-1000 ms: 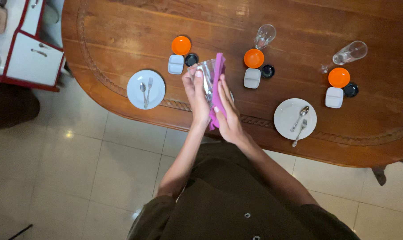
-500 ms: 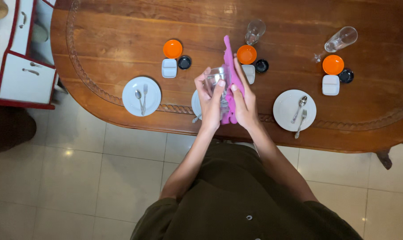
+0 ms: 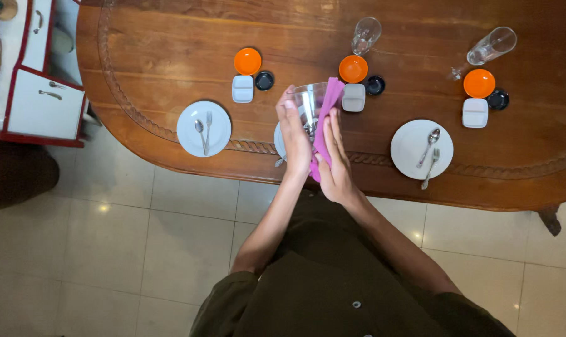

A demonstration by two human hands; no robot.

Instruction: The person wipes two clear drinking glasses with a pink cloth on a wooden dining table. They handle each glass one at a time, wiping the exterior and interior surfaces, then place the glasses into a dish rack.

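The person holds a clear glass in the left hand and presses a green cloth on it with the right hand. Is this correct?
Not quite: the cloth is pink-purple, not green, as the head view shows. The left hand does hold the clear glass, and the right hand presses the cloth against it.

Your hands meet over the table's (image 3: 170, 56) near edge: left hand (image 3: 295, 134) left of the glass (image 3: 309, 103), right hand (image 3: 336, 162) right, cloth (image 3: 325, 118) between. One plate (image 3: 203, 128) sits left, another plate (image 3: 420, 148) right; bowls behind.
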